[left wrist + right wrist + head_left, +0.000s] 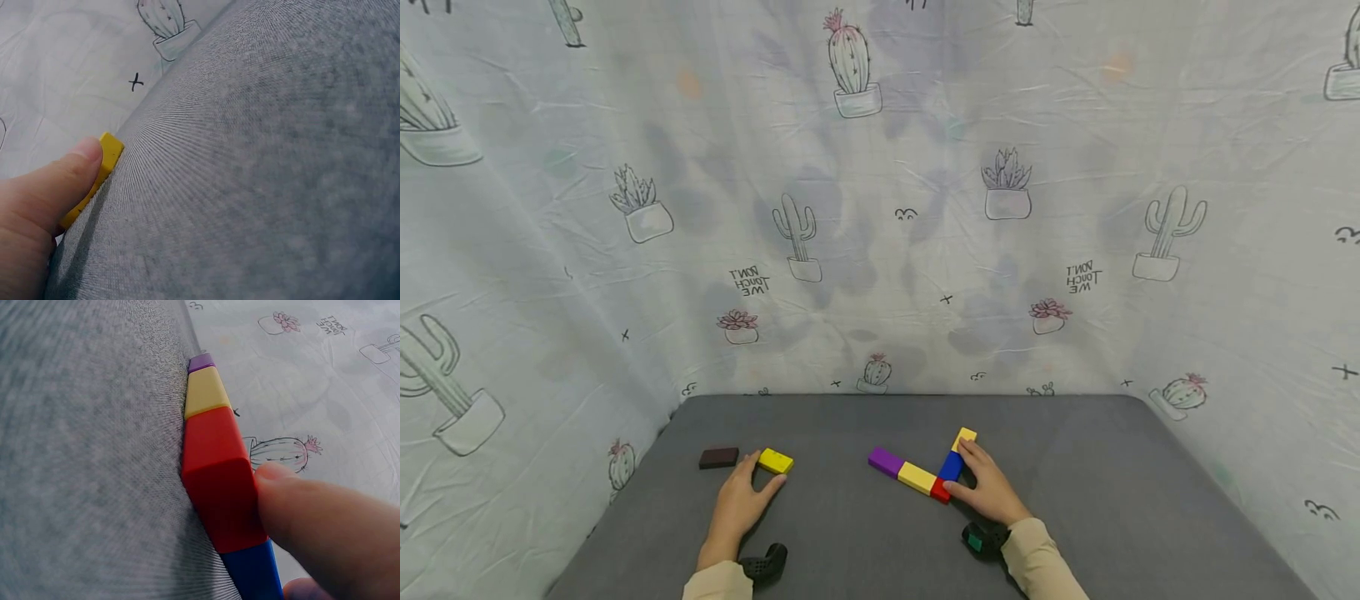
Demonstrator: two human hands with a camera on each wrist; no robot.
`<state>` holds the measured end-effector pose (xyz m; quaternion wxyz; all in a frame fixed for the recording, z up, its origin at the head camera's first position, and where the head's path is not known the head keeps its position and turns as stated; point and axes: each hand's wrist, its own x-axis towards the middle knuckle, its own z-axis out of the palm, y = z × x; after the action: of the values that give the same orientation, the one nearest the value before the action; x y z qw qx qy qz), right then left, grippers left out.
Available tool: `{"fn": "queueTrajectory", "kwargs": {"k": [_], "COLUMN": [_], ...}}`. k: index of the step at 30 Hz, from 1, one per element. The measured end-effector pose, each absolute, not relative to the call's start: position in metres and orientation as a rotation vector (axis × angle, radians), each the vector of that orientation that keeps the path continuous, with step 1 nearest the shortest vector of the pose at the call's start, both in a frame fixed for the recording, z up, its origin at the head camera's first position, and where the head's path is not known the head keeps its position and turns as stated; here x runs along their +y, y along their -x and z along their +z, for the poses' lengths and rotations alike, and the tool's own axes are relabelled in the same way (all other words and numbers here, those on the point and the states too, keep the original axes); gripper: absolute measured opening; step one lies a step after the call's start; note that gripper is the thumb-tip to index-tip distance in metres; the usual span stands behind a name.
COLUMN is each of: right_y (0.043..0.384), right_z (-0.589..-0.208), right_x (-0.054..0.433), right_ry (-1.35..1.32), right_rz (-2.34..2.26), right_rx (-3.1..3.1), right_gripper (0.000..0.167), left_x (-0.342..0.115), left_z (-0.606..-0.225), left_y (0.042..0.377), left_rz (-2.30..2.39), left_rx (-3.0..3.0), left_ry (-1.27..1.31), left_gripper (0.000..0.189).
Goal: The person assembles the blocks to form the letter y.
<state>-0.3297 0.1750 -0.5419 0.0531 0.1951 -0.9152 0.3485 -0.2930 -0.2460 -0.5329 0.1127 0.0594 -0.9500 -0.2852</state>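
Note:
At the left of the table, my left hand (739, 504) is at a bright yellow block (776, 462); its thumb lies against the block's near side and a fingertip is at the left end. In the left wrist view the yellow block (111, 152) shows beyond the thumb. My right hand (990, 490) touches a V-shaped line of blocks. Its thumb rests on the red block (215, 444), and its fingertips are at the pale yellow block (964, 436) and blue block (952, 467). Another pale yellow block (917, 477) and a purple block (886, 462) continue the line leftward.
A dark brown block (718, 457) lies just left of my left hand. The grey table (842, 533) ends at its back edge before a cactus-print curtain (910, 167). A black device is strapped at each wrist, below the hands.

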Motion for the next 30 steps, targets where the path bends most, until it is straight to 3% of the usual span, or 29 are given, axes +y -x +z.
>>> {"fn": "queueTrajectory", "kwargs": {"k": [30], "right_y": [0.3294], "right_z": [-0.5404], "right_x": [0.174], "right_ry": [-0.583], "right_rz": [1.045], "right_rx": [-2.79], "right_gripper": [0.082], "left_x": [-0.2444], "left_z": [-0.5388], "left_y": [0.3004], "left_rz": [-0.776], "left_rx": [-2.758], "left_ry": [-0.212], "left_gripper": [0.074]}}
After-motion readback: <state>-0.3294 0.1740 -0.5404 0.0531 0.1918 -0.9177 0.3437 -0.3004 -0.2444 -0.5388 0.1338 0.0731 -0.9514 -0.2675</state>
